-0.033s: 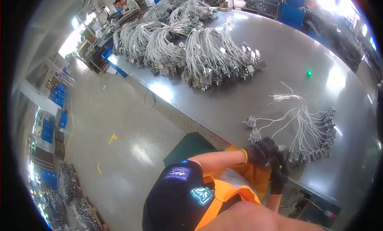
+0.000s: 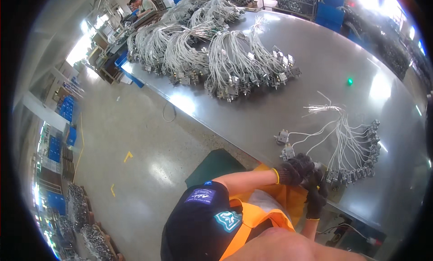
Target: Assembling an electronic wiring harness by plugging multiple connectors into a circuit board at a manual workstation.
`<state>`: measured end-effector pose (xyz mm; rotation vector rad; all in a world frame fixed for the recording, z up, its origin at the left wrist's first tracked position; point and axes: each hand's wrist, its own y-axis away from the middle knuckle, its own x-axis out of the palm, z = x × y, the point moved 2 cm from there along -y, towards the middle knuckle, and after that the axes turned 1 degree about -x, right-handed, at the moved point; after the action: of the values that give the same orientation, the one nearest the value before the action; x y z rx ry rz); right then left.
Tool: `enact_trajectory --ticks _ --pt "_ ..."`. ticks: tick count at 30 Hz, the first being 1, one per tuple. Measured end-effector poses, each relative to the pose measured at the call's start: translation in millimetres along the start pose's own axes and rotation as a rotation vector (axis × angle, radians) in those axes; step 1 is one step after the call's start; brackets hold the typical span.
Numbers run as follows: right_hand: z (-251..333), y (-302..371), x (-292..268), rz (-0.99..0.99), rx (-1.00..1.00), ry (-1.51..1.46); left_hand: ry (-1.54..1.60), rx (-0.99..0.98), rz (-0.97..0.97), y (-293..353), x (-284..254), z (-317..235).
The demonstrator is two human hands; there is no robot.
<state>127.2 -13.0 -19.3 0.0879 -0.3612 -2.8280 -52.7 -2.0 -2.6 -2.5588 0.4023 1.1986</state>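
My left hand (image 2: 297,168), in a dark knit glove with a yellow cuff, is closed at the near table edge. Close against it, my right hand (image 2: 316,193), gloved the same way, is closed too. Between them shows a small grey metal part (image 2: 318,166), mostly covered by the fingers; its exact kind is hidden. Just beyond my left hand lie two boxy metal units with wires, a nearer one (image 2: 287,152) and a farther one (image 2: 282,137). To the right, several similar units (image 2: 349,176) form a curved row, their white wires (image 2: 343,139) gathered into one bundle.
Large heaps of wired metal units (image 2: 230,80) cover the far left of the metal table (image 2: 315,71). A green light spot (image 2: 350,82) shows on its surface. Blue bins (image 2: 329,17) and a metal rack (image 2: 293,4) stand behind. Another person (image 2: 145,6) works far off.
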Motion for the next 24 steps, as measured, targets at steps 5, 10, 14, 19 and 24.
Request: enact_trajectory --ticks 5,10,14,19,24 --pt "-24.3 -21.4 -37.5 -0.161 -0.269 0.121 -0.063 0.087 -0.318 -5.1 41.5 36.6" --pt "3.6 -40.2 -56.6 -0.22 -0.248 -0.115 0.831 -0.131 -0.252 -21.1 43.1 22.3" --pt "8.6 -40.4 -72.4 -0.316 -0.088 -0.115 0.895 -0.072 -0.343 -40.3 33.3 5.0" --pt "19.1 -7.7 -65.9 -0.112 -0.025 -0.199 1.225 -0.322 -0.247 -42.7 41.7 4.7" --pt "40.1 4.9 -64.2 -0.136 0.018 0.102 0.65 -0.194 -0.347 -52.2 69.6 -11.6"
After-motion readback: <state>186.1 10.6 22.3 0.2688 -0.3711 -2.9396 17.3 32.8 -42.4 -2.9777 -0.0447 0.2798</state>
